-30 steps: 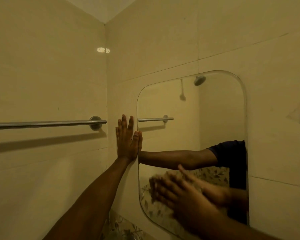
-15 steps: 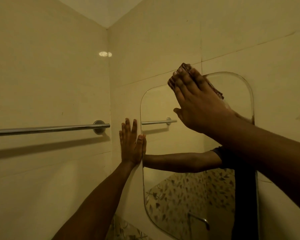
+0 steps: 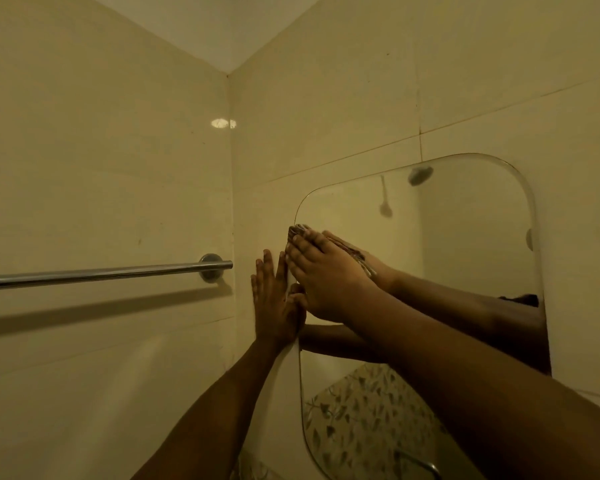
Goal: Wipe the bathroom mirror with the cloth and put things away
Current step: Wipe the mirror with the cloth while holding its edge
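A rounded frameless mirror (image 3: 465, 244) hangs on the right-hand tiled wall. My right hand (image 3: 321, 277) lies flat with straight fingers and presses a dark patterned cloth (image 3: 296, 232) against the mirror's upper left edge; only the cloth's rim shows past my fingertips. My left hand (image 3: 274, 301) rests flat on the tile right beside the mirror's left edge, fingers straight and pointing up. The mirror reflects both arms, a dark sleeve and a shower head.
A chrome towel bar (image 3: 101, 271) runs along the left wall up to the corner. Beige tiles cover both walls. Leaf-patterned tiling (image 3: 354, 420) shows in the mirror's lower part, with a curved tap reflected at the bottom.
My right hand with the cloth swept from the mirror's bottom up to its top, then down and left to the upper left edge. My left hand stayed on the wall.
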### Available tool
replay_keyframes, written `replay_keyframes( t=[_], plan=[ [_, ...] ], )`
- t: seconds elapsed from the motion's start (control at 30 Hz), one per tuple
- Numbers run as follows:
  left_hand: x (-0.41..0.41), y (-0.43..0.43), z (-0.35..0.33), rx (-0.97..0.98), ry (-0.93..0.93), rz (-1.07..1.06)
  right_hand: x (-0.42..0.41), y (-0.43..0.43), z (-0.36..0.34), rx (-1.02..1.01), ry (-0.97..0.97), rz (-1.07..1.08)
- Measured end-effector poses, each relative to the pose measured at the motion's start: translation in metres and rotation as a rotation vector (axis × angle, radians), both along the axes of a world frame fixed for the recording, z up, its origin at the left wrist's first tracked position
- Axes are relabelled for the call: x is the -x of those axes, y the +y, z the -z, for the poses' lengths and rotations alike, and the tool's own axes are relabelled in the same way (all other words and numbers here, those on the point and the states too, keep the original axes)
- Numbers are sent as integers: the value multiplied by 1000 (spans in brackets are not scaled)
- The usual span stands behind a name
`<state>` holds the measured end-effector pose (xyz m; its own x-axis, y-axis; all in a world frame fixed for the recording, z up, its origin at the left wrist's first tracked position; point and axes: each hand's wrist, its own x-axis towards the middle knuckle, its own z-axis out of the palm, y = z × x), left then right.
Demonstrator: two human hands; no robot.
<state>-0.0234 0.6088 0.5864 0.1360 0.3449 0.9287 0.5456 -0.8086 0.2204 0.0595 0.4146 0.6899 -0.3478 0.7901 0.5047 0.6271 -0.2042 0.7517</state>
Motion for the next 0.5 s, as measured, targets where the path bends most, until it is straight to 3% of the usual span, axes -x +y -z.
replay_keyframes(
  t=[0.3, 0.43, 0.5],
  plan=[
    [1, 0, -1, 1, -76, 89, -3, 17, -38, -280, 212, 33],
    [2, -3, -1, -15, -63, 100, -3, 15, -17, -290, 279, -13],
    [2, -6, 0, -29, -33, 78, -4, 10, 1, -237, 219, -13]
  ],
)
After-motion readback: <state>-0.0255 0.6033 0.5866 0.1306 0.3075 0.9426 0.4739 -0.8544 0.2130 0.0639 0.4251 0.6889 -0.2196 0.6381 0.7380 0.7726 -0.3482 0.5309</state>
